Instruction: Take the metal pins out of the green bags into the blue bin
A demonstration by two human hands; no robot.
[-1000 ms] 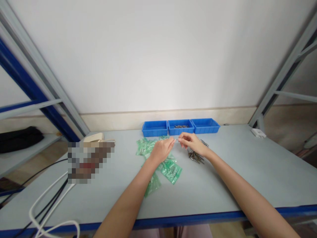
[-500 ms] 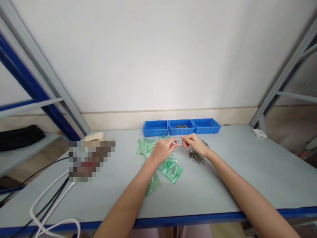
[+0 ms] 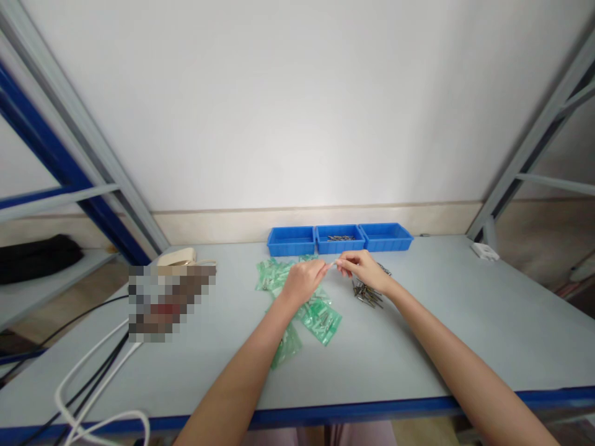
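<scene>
My left hand (image 3: 304, 280) and my right hand (image 3: 362, 267) meet above the table, both pinched on a thin metal pin (image 3: 333, 264) held between their fingertips. Below my left hand lie several small green plastic bags (image 3: 320, 317) with metal parts inside. A loose pile of dark metal pins (image 3: 367, 292) lies on the table under my right wrist. Three blue trays stand in a row behind; the middle tray (image 3: 340, 246) holds a few pins.
The left blue tray (image 3: 290, 243) and right blue tray (image 3: 385, 238) stand against the back wall. A beige device (image 3: 176, 256) sits at the back left. White and black cables (image 3: 88, 396) trail over the table's near left corner. Grey shelf posts flank both sides.
Both hands stayed almost in place, fingertips shifting slightly around the pin; the pin showed as a longer sliver half a second ago and is mostly covered again.
</scene>
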